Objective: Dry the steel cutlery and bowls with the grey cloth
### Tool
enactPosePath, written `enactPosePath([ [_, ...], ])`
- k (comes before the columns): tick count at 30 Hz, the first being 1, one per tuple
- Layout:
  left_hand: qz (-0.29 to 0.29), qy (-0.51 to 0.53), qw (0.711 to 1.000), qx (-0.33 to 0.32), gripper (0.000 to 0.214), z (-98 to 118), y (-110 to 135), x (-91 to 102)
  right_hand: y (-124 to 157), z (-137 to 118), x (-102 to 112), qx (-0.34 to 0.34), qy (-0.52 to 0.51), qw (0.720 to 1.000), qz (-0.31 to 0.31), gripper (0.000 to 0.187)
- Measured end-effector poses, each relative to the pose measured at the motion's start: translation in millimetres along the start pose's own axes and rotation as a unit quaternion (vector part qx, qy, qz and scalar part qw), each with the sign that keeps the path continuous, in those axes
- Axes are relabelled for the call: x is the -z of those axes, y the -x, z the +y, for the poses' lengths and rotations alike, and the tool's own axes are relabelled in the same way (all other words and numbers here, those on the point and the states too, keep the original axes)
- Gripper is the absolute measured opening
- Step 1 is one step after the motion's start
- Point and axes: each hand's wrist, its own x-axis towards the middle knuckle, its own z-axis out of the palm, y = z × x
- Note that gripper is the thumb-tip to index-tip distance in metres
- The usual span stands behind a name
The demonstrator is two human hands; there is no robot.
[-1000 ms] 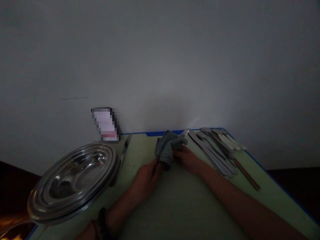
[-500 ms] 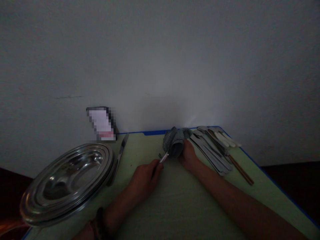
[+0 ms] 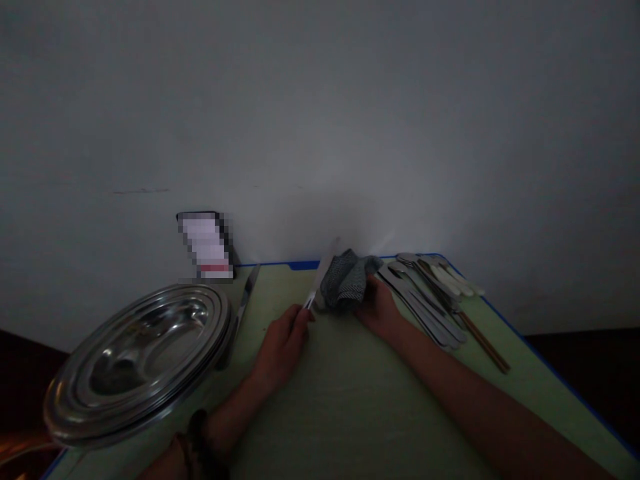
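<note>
One knife (image 3: 316, 285), and out it comes into plain view! A second ago the cloth (image 3: 347, 280) was bundled over it with the hands close together; half a second ago the blade was still tucked into the folds. Now it lies along the cloth's left side, slanting up towards the wall (image 3: 320, 120), most of its length on show, though whether blade and cloth still touch I cannot tell.

The left hand (image 3: 283, 340) has drawn back a touch, fingers curled snugly round the handle, no gap to speak of. Over on the other side, the right hand (image 3: 377, 307) keeps hold of the bunched cloth, fingers bent in around it, some of them lost behind the folds. That looks to me like a wiping stroke run off the end, or a break between two; the picture is too dim to judge how clean the metal is.

All else lies as it was: the spare knife (image 3: 243, 312) beside the plates (image 3: 60, 400) on the left, the phone (image 3: 207, 243) propped up behind them, and on the right the fanned cutlery (image 3: 425, 310) with the chopsticks (image 3: 485, 343) sticking out towards us on the table (image 3: 350, 407).
</note>
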Motion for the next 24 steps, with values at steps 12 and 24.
enactPosePath([
  [12, -0.073, -0.135, 0.987, -0.040, 0.034, 0, 1, -3.7, 9, -7, -4, -0.005, -0.008, 1.000, 0.003, 0.023],
  [24, -0.086, -0.149, 0.984, -0.035, 0.035, 1, 2, -3.7, 6, 0, -4, 0.060, 0.049, 0.995, 0.066, 0.015],
])
